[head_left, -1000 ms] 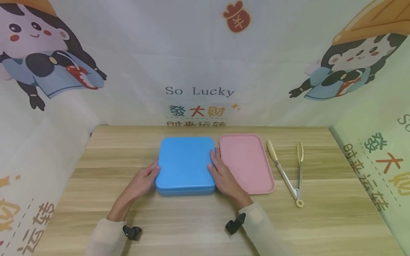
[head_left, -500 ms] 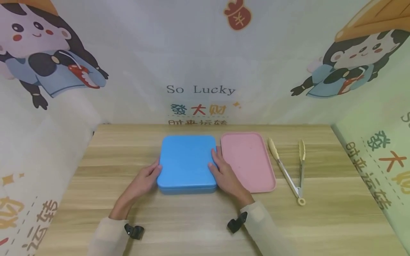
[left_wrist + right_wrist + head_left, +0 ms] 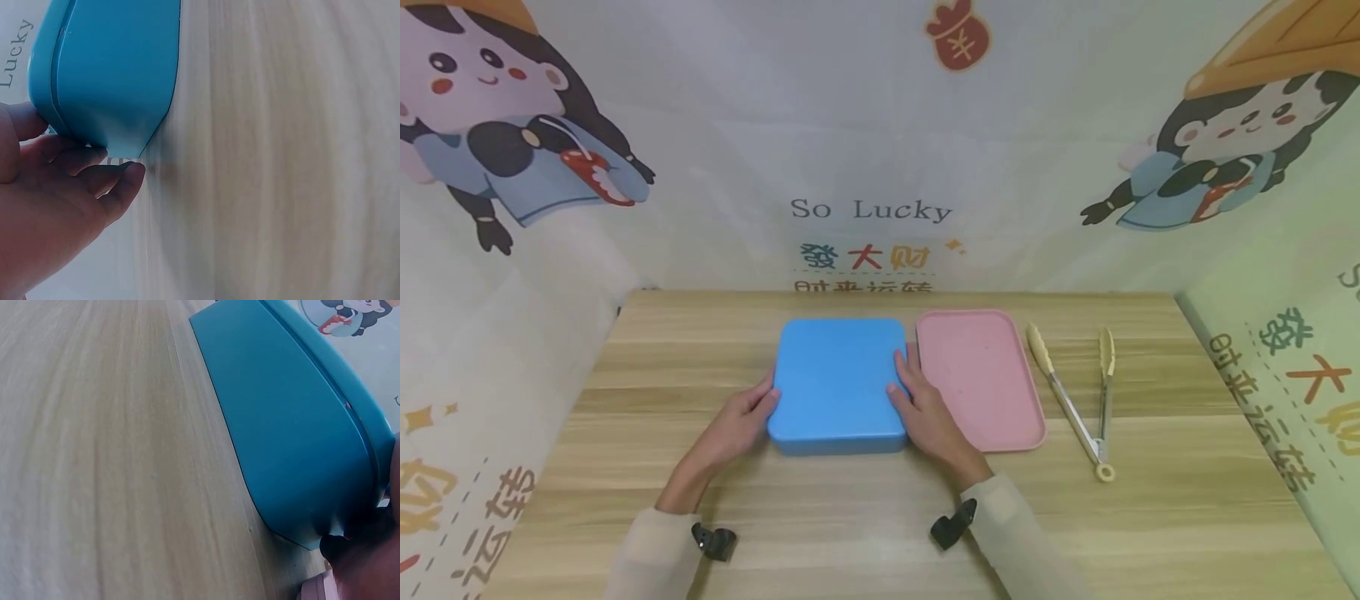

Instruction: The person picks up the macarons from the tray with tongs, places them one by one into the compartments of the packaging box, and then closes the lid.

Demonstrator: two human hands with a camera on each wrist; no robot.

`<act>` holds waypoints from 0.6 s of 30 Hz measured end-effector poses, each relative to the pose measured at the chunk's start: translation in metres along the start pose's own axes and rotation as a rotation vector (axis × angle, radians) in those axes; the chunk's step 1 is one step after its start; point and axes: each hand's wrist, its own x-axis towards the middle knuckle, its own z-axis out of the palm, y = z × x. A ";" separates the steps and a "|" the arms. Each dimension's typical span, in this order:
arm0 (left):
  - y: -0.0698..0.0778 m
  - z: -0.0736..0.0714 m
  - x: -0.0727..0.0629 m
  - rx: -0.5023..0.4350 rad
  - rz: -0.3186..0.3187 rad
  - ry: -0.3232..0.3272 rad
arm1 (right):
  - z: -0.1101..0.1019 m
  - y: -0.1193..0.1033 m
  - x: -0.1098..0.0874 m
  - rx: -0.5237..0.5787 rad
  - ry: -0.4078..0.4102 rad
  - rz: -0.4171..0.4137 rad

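A blue lidded box (image 3: 841, 379) lies flat on the wooden table between both hands, its lid on. At its left side the left hand (image 3: 739, 421) grips the edge, thumb by the rim. From the left wrist view, that hand's thumb (image 3: 28, 119) is at the lid and its fingers lie along the side near the seam. The right hand (image 3: 931, 412) holds the opposite side, thumb and fingers at the lid's edge. Only a dark, partial piece of this hand (image 3: 369, 556) shows in the right wrist view, beside the box's corner.
Close to the box's right lies a pink tray (image 3: 981, 375), partly behind the right hand. Tongs (image 3: 1078, 425) with cream tips rest spread apart farther right. A printed cloth (image 3: 722, 167) hangs behind the wooden table (image 3: 850, 525) and along its sides.
The head view has shifted slightly. Both hands keep their places on the box. The seam line along the box's front looks fainter than a second ago.
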 end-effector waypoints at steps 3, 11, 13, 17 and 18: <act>0.001 0.000 0.001 0.013 -0.006 0.008 | 0.000 -0.001 0.001 0.002 0.009 0.000; 0.003 0.001 0.002 0.026 -0.034 0.007 | 0.001 0.000 0.000 0.006 0.004 -0.004; 0.002 0.001 0.002 0.018 -0.033 0.006 | 0.002 0.000 0.000 -0.002 0.004 -0.012; 0.002 0.000 0.003 0.019 -0.023 0.008 | 0.003 0.000 0.000 -0.009 0.014 -0.017; 0.001 0.000 0.003 0.026 -0.022 0.006 | 0.004 -0.001 0.000 -0.011 0.014 -0.019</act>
